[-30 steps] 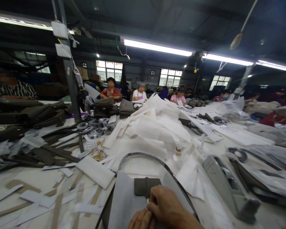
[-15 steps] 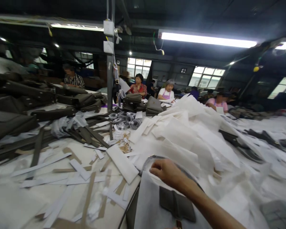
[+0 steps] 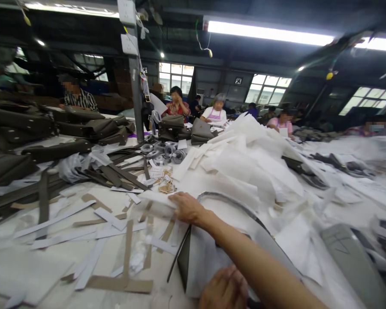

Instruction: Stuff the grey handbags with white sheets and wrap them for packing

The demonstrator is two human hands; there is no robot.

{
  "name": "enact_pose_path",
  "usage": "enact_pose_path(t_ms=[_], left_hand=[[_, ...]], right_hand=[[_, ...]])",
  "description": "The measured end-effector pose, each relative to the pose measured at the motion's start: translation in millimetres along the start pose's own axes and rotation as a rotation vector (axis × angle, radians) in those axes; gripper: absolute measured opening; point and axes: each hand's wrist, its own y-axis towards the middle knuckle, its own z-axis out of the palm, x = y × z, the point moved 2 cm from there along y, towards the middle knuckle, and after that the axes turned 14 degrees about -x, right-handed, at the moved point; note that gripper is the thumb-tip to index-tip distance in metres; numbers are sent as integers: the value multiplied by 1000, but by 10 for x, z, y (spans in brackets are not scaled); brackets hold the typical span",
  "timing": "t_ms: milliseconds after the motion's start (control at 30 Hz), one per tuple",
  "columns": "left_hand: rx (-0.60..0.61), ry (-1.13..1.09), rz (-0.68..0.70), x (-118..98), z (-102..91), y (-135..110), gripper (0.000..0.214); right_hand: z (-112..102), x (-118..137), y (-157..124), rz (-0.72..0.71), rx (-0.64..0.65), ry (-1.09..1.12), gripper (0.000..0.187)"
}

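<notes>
My right hand (image 3: 188, 209) reaches across the bag and pinches the near end of a flat white rectangular sheet (image 3: 156, 201), which is blurred and raised at that end. A dark grey bag (image 3: 184, 262) lies below my right forearm, its front covered by a pale translucent sheet (image 3: 201, 253). Its long curved handle (image 3: 241, 206), wrapped in clear film, arches behind my wrist. Low in the view, my left hand (image 3: 225, 289) has its fingers curled against the bag's front. The forearm hides much of the bag's middle.
White and brown strips (image 3: 91, 234) litter the table at left. Dark bags (image 3: 93, 126) and straps are piled behind them. Film rolls (image 3: 170, 152) lie near a post (image 3: 135, 86). A heap of white sheets (image 3: 244, 159) rises centre right. Several people sit beyond.
My right hand has moved left from the bag's handle to the white sheet, whose end has lifted. My left hand has come into view on the bag. The view has shifted right and slightly down.
</notes>
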Motion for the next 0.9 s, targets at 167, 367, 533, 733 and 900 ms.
enact_pose_path(t_ms=[167,367,533,733,900], left_hand=[[22,-18,-68,-15,-87,131,34],[174,-56,-110,-36,-183,190,32],[248,-76,-123,-51,-207,170,28],[319,-82,-66,-1,-262,186,24],[230,-199,-9,3,-412,265,24]], right_hand=[[-832,-170,-830,-69,-132,208,55],[-989,-483,-1988,53,-18,14,48],[-816,-630,-2364,64,31,-106,63],[-867,-697,-2484,11,-13,-71,46],[-863,-704,-2496,-29,-6,-39,39]])
